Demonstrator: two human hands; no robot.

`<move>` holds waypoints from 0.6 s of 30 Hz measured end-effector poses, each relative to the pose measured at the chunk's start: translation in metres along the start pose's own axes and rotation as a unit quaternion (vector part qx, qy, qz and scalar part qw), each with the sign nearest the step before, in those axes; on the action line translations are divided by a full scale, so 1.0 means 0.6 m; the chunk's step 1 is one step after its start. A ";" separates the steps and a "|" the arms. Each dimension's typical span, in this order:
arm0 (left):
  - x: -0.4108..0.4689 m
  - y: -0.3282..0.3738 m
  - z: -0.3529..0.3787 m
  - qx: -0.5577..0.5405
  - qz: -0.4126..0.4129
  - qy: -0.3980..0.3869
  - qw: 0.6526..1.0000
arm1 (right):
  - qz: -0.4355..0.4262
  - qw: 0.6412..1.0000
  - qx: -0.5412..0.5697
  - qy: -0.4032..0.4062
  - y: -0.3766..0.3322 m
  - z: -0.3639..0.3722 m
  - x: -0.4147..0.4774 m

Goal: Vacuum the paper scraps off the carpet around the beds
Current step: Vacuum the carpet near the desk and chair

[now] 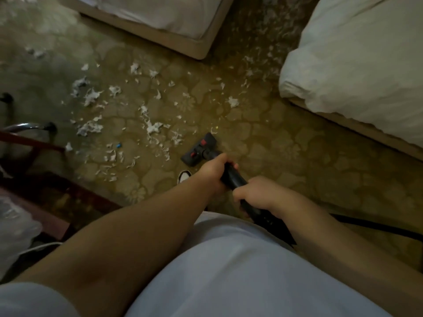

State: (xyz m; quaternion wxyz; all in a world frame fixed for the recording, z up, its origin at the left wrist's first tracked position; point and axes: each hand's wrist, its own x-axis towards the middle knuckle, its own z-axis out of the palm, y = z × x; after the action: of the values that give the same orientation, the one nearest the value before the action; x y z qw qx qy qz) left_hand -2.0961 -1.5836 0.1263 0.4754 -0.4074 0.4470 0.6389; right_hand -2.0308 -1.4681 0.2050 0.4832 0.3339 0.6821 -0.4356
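Both hands hold the black vacuum tube (231,179), which slopes down and away from the person. The left hand (214,170) grips it further down, nearer the floor, with the fingers curled round it. The right hand (256,193) grips it higher up, close to the body, also wrapped around it. At the bottom of the tube, the vacuum head (199,148), black with two red marks on top, sits flat on the patterned carpet (286,161).

The paper scraps (153,128) lie scattered over the carpet, mostly to the left of the vacuum head and beyond it. The nearest ones are just beside its left edge. More scraps (249,65) lie in the gap between the two beds. One bed (155,17) has its corner at the top middle, and the other bed (357,60) runs down the right side with white bedding hanging over its edge. A small blue bit (118,145) lies among the scraps on the left.

The toe of a white shoe (184,176) shows just beside the left wrist. A dark hose (377,227) trails off to the right along the carpet. At the left edge stand a dark red wooden frame (29,141) and a metal leg (27,126), with a clear plastic bag (13,227) below them.
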 end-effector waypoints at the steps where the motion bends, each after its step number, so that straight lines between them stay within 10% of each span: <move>1: -0.003 0.035 -0.024 -0.005 -0.001 0.004 1.000 | 0.005 1.000 -0.004 -0.009 -0.041 0.012 0.007; 18: -0.029 0.467 -0.321 -0.122 0.122 0.127 0.977 | -0.082 0.992 -0.039 -0.088 -0.549 0.171 0.120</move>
State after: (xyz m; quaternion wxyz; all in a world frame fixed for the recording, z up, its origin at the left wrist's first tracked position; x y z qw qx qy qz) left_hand -2.3463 -1.8142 0.1424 0.2800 -0.4824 0.4689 0.6848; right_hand -2.3039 -1.6908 0.2105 0.5169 0.2184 0.6782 -0.4745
